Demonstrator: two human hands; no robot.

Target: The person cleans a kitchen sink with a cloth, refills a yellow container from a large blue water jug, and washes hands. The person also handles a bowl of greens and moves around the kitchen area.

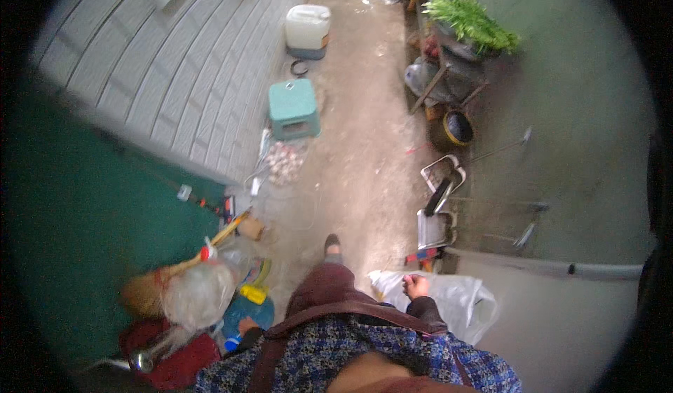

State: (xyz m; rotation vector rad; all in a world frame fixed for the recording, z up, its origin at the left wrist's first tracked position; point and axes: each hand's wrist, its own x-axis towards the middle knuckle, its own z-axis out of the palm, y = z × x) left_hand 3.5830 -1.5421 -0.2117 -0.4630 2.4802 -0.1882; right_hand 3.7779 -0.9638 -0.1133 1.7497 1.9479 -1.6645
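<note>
My left hand point(247, 324) hangs low at my side, in front of a large blue plastic water bottle point(263, 306). It is small and blurred, and I cannot tell whether it touches the bottle. Over a white plastic sack point(460, 301), my right hand point(416, 287) is raised with its fingers curled in; nothing shows in it. I wear a maroon apron point(323, 293) over a checked top, and one dark shoe point(331, 243) is forward on the concrete path point(363, 146).
On the left stand a turquoise plastic stool point(293, 104), a pile of garlic-like bulbs point(284, 161), a white jerrycan point(307, 30) and a clear plastic bag point(197, 295). Along the right are folded metal-framed stools point(436, 227), a black basin point(458, 128) and a rack topped with leafy greens point(470, 22).
</note>
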